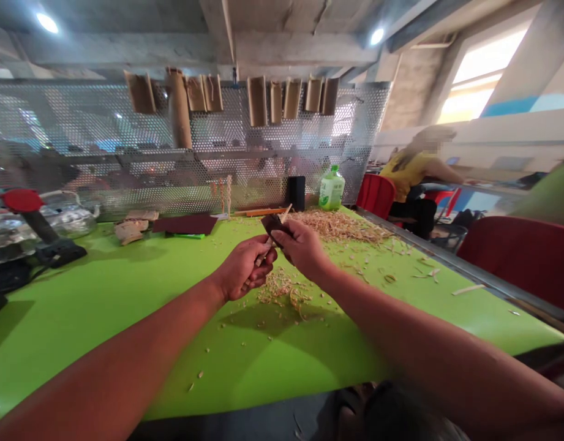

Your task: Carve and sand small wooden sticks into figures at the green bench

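Note:
My left hand point(245, 269) is closed around a slim, pale wooden stick point(264, 252), in front of me above the green table. My right hand point(304, 245) pinches a dark brown folded piece that looks like sandpaper point(273, 224) against the stick's upper part. A pale tip pokes out beyond the right fingers, pointing up and away. Fingers hide most of the stick's shape. Below both hands lies a small heap of wood shavings point(282, 288).
A larger shavings pile point(341, 226) lies behind, near a green-capped bottle point(332, 188) and a black box point(297, 193). Dark brown sheets point(185, 225) and wood scraps point(132, 229) sit back left, beside a red-topped lamp-like object point(33, 220). A person in yellow point(410, 165) sits at right.

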### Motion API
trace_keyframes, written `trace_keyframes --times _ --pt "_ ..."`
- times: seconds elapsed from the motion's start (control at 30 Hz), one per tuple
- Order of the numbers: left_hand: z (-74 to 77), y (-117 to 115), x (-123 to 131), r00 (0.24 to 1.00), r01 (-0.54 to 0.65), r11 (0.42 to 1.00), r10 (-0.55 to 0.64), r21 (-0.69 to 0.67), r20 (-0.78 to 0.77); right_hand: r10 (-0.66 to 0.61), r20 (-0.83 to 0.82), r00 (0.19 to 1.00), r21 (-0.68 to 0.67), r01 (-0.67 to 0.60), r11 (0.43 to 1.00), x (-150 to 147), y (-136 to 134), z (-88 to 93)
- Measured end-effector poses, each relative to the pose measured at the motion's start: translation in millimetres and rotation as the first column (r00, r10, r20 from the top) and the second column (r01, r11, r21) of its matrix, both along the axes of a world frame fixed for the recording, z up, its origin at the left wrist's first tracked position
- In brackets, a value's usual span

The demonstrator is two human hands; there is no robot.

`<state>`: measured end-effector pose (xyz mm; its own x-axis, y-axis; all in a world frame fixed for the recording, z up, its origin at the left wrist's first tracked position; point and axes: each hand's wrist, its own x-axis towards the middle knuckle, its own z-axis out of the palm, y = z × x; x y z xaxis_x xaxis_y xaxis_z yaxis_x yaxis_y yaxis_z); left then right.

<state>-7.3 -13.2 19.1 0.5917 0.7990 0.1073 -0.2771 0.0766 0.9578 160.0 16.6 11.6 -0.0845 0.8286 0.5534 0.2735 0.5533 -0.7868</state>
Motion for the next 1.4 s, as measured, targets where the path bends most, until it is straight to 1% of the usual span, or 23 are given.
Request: trace_keyframes --times 0.07,0.13,0.17,0.2,0.3,0.33,0.37,0.47,0.5,0.6,0.63,0.73,0.77,0.87,0.9,1.03,1.17,1.3,1.4 --pt "0.6 0.0 0.7 1.000 0.007 1.000 -0.007 -0.011 0.016 -0.083 0.017 0.996 0.053 0.082 0.995 2.5 2.7 1.0" --pt "1.4 -1.0 1.8 0.999 0.044 0.999 -0.043 -0.025 0.031 -0.154 -0.035 0.987 0.072 0.156 0.985 5.8 5.2 2.6" --pt "1.7 -1.6 2.4 0.998 0.058 0.998 -0.057 -0.033 0.036 -0.168 -0.055 0.984 0.073 0.172 0.982 6.8 5.8 3.0" --pt "2.2 -2.1 3.0 0.997 0.061 0.997 -0.059 -0.043 0.041 -0.164 -0.051 0.985 0.074 0.167 0.983 7.0 6.0 2.9" --pt "3.8 -3.0 3.9 0.998 0.018 0.995 -0.012 -0.098 0.066 -0.105 0.063 0.992 0.100 0.098 0.990 4.1 5.6 1.2" --pt "4.5 -3.0 4.0 0.997 0.009 0.993 0.000 -0.120 0.073 -0.104 0.085 0.991 0.108 0.095 0.990 3.0 5.9 0.6" --pt "5.2 -3.1 4.0 0.997 0.010 0.990 0.001 -0.138 0.080 -0.120 0.083 0.989 0.114 0.110 0.987 2.3 6.4 0.0" --pt "6.6 -3.3 3.9 0.995 0.046 0.986 -0.031 -0.163 0.095 -0.182 0.001 0.983 0.104 0.181 0.978 2.1 8.6 -1.5" --pt "6.7 -3.2 3.7 0.994 0.051 0.985 -0.035 -0.167 0.100 -0.170 0.001 0.985 0.097 0.169 0.981 2.3 9.2 -2.0" --pt "6.4 -2.5 3.4 0.992 0.041 0.978 -0.015 -0.206 0.125 -0.090 0.087 0.992 0.094 0.082 0.992 3.0 10.7 -2.7" --pt "6.2 -2.2 3.3 0.991 0.042 0.974 -0.012 -0.225 0.132 -0.094 0.094 0.991 0.099 0.084 0.991 3.3 11.5 -2.3" --pt "5.5 -2.0 3.3 0.988 0.073 0.963 -0.034 -0.261 0.150 -0.162 0.035 0.986 0.110 0.157 0.981 4.6 13.3 -0.9" --pt "5.3 -2.1 3.4 0.987 0.084 0.961 -0.043 -0.265 0.155 -0.160 0.031 0.987 0.104 0.156 0.982 4.9 13.3 -0.8" --pt "4.5 -2.6 3.6 0.984 0.095 0.957 -0.049 -0.274 0.172 -0.082 0.100 0.992 0.072 0.075 0.995 4.5 12.2 -1.3" --pt "4.3 -2.7 3.7 0.983 0.095 0.956 -0.047 -0.278 0.176 -0.074 0.102 0.992 0.061 0.068 0.996 4.2 12.0 -1.6" --pt "2.8 -2.9 3.7 0.978 0.121 0.949 -0.064 -0.293 0.197 -0.130 0.020 0.991 0.057 0.129 0.990 2.9 11.1 -2.2" --pt "0.3 -1.7 3.3 0.970 0.147 0.940 -0.075 -0.307 0.232 -0.066 0.089 0.994 0.049 0.062 0.997 1.9 10.5 -2.6" --pt "-1.6 -1.2 3.0 0.967 0.160 0.927 -0.079 -0.339 0.241 -0.127 0.018 0.992 0.055 0.126 0.991 1.3 10.5 -2.5" --pt "-2.5 -1.5 2.5 0.958 0.181 0.931 -0.094 -0.317 0.271 -0.040 0.045 0.998 0.083 0.036 0.996 -0.9 8.2 -3.1"
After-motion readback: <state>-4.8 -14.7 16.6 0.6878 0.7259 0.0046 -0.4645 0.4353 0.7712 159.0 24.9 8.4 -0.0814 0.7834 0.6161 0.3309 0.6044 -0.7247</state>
